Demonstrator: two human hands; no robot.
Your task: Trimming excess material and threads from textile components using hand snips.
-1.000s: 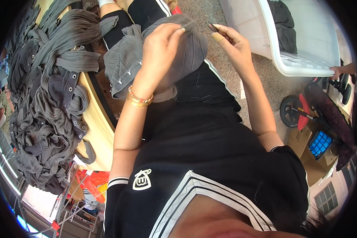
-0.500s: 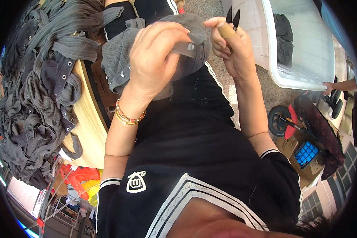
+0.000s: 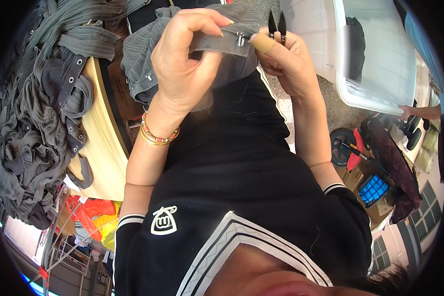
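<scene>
My left hand point(image 3: 180, 74) is closed on the edge band of a grey ribbed garment point(image 3: 139, 52), gathered over my lap. A small metal hook point(image 3: 240, 39) sits on the stretch of band beyond my fingertips. My right hand point(image 3: 295, 64) grips small black snips point(image 3: 276, 27), blades pointing up and away from the garment. A tan cover point(image 3: 263, 43) wraps the right thumb, whose tip meets the band's end beside the hook. Whether a thread is pinched there is too small to tell.
A heap of grey garments point(image 3: 32, 133) with metal eyelets covers much of the wooden table point(image 3: 106, 128) at my left. To the right, another person's hand point(image 3: 406, 112) touches a translucent plastic bin point(image 3: 362, 98) holding dark cloth point(image 3: 355, 52). Beyond stands a black wheel point(image 3: 341, 148).
My right thumb has come in to the band's end, and the snips have shifted left. The band is now turned so its metal hook shows clearly.
</scene>
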